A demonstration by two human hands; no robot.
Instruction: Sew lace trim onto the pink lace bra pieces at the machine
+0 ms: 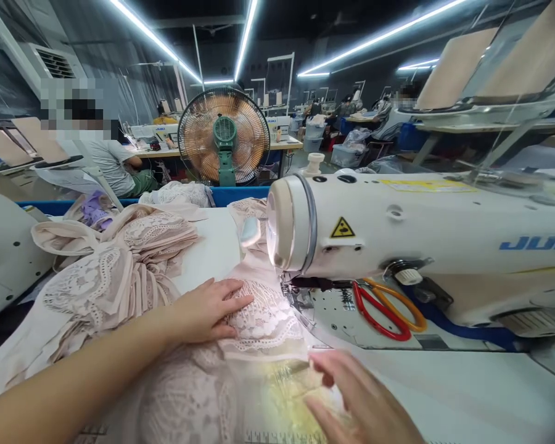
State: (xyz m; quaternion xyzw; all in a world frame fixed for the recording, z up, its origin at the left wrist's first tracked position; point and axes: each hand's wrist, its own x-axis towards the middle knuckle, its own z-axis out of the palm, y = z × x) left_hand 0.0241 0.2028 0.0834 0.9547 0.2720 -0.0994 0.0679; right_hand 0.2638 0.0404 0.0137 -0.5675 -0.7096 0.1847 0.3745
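My left hand (210, 310) lies on a pale pink lace piece (263, 311), its fingers spread and pointing toward the sewing machine (425, 228). The lace runs up to the needle area at the left end of the machine head. Near the front edge of that lace is my right hand (346, 385), blurred, with thumb and fingers curved apart and nothing visible between them. Below it lies a yellowish patch (289, 391) on the table, beside a ruler strip (282, 436). More lace (185, 394) lies under my left forearm.
A heap of pink lace garments (115, 271) covers the left side. Scissors with red and orange handles (383, 314) rest on the machine bed. Another machine (4, 256) stands at far left. Beyond are a large fan (224, 135) and a seated person (111, 160).
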